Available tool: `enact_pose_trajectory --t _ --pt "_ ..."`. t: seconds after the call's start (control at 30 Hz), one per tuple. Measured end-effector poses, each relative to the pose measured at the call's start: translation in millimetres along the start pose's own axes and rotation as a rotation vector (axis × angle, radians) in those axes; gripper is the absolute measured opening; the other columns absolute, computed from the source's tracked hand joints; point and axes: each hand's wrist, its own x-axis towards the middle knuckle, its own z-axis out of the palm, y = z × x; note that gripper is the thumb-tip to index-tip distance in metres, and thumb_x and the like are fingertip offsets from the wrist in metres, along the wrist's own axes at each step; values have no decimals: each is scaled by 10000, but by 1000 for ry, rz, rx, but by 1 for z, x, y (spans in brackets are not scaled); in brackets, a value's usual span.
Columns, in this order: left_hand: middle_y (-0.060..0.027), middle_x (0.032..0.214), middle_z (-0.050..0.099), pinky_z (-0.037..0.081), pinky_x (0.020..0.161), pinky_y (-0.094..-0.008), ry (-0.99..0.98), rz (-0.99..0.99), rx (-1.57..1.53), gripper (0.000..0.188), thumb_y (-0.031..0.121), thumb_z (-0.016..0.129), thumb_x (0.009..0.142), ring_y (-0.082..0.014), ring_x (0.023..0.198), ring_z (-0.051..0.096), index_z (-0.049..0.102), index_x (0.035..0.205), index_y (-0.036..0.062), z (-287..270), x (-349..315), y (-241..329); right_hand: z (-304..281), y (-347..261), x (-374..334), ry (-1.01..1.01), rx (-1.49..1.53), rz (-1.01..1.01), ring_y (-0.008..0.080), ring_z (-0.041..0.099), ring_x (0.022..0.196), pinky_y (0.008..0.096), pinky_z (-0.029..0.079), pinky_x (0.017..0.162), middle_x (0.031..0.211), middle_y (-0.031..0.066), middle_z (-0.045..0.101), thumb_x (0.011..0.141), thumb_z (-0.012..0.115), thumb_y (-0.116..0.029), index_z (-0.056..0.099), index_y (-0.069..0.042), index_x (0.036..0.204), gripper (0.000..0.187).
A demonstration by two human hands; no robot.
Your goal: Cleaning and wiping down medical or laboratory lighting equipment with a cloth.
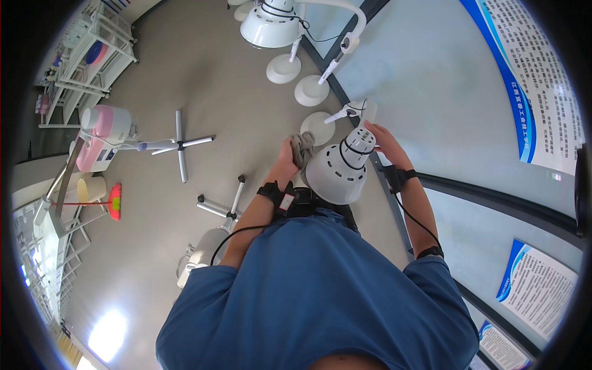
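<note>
Left hand [287, 161] bunched around a grey cloth [303, 148], cloth right beside the white lamp [336, 174]. Right hand [388, 145] half curled at the lamp's narrow end — can't tell how firmly it grips. Lamp is directly in front of the person's waist, black cord looped around its neck. Round white bases [283, 69] beyond it on the floor, another white lamp [270, 28] further ahead. Wall posters [538, 288] to the right; pink-and-white machine [102, 140] and orange broom [115, 202] well off left
</note>
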Motion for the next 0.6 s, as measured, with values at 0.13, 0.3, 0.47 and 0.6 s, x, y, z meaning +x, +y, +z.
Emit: enact_pose_trajectory --t 0.13,0.3,0.47,0.6 --pt "-118 1099 603 471 888 -400 101 164 99 370 269 344 934 -259 1000 583 531 1143 28 45 -2 14 -12 14 30 72 -78 55 150 582 727 298 443 737 799 34 631 843 489 -593 622 -44 1043 599" --pt "-99 1124 587 448 898 -367 -21 321 243 384 302 352 948 -235 1002 572 506 1186 44 123 -6 29 -22 7 63 303 -442 -69 237 543 1053 365 433 882 1121 136 562 829 577 -483 469 2 1260 658" --pt "-90 1236 499 386 967 -377 -234 109 271 434 331 349 964 -221 1122 489 398 1288 47 208 -32 28 11 -96 11 -98 -102 -338 210 408 1239 352 412 946 1365 147 369 836 629 -293 294 -24 1397 706" --pt "-86 1284 454 377 976 -392 -412 212 424 488 361 385 948 -222 1153 456 340 1341 76 225 -15 9 -2 -81 44 -276 505 -478 183 493 1127 301 432 907 1228 92 496 822 607 -89 398 -28 1322 545"
